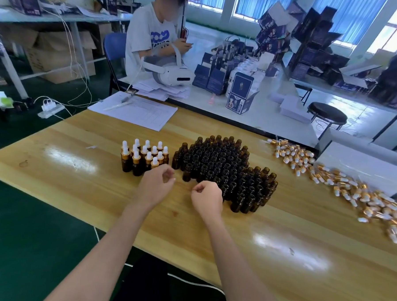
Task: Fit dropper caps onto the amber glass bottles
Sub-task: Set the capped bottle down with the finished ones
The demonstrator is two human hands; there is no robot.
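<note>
In the head view, the only one, a wooden bench (77, 167) carries three groups, and the order seems made for a flow from right to left. A heap of loose dropper caps (329, 180), white bulbs with gold collars, lies at the right edge, probably so that the right hand (207, 197) can take from it. In the middle the open bottles (226, 170) stand upright and tightly packed, their necks bare. At the left the capped bottles (144, 158) form a small separate cluster, apart from the open ones so that finished work is not mixed with the rest. This cluster is small beside the block of open bottles, so the task looks to be in its early part. The left hand (156, 185) hovers just in front of the capped bottles with fingers loosely curled and holds nothing. The right hand is clenched near the front corner of the open bottles, and nothing shows in it. Both hands appear to be between two bottles. Further back lie printed sheets (135, 110) and a white headset (169, 73), and another person (153, 33) sits there.
</note>
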